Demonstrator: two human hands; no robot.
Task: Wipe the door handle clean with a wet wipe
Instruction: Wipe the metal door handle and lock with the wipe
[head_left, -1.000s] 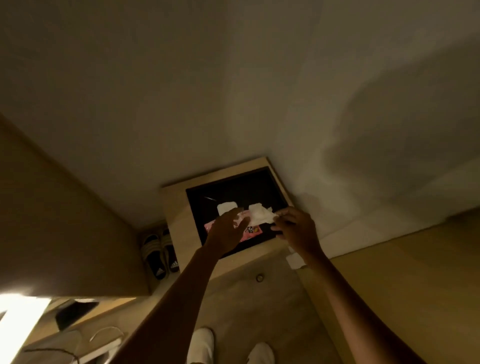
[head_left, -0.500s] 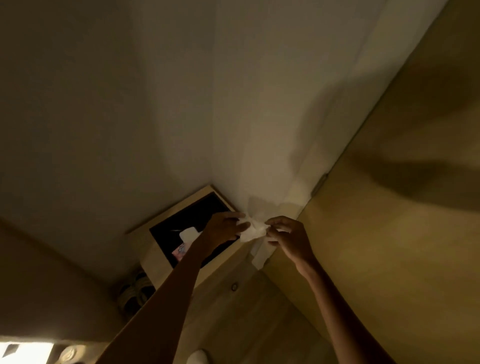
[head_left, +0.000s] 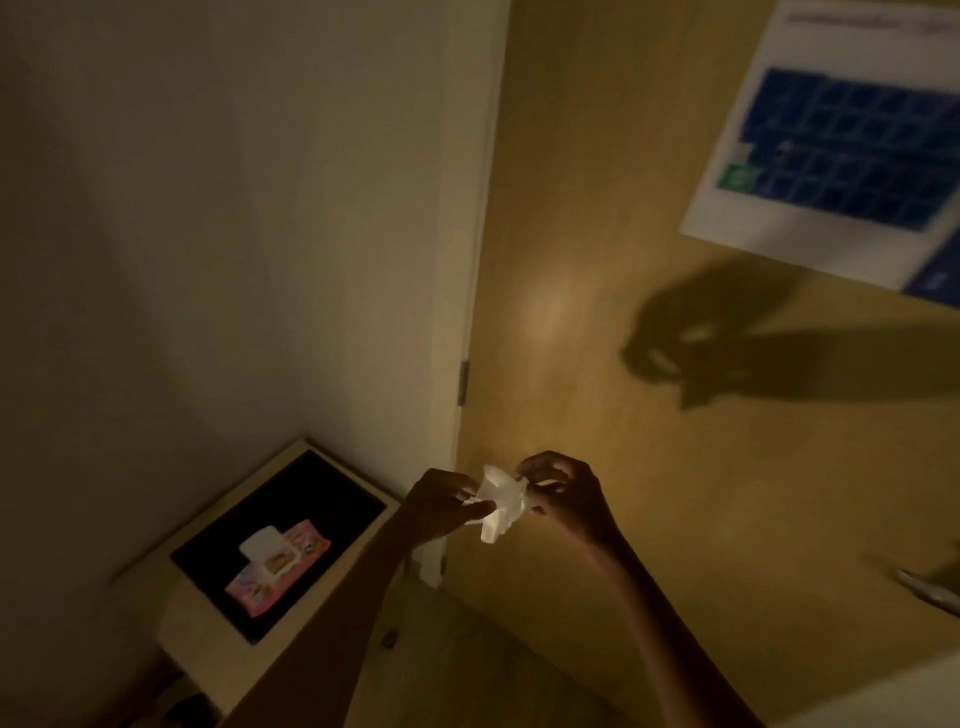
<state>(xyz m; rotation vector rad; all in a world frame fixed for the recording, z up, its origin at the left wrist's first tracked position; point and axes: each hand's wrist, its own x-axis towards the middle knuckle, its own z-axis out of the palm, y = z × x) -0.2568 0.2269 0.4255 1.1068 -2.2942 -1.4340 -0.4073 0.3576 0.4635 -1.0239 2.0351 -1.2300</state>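
Note:
A crumpled white wet wipe (head_left: 500, 503) hangs between my two hands in front of the wooden door (head_left: 597, 260). My left hand (head_left: 441, 506) pinches its left edge and my right hand (head_left: 561, 493) pinches its right edge. The metal door handle (head_left: 930, 590) shows only partly at the right edge, well to the right of and below my hands. A pink pack of wet wipes (head_left: 278, 566) with its white lid flipped up lies on the black top of a low cabinet (head_left: 197, 618) at the lower left.
The white wall (head_left: 208, 208) and door frame (head_left: 467, 260) meet at a hinge (head_left: 463, 383). A blue and white floor plan poster (head_left: 841, 135) hangs on the door at upper right. My hands cast a shadow on the door.
My view has swung right from the cabinet to the door, and my hands have carried the wipe off the pack toward the door. The poster and handle have come into view.

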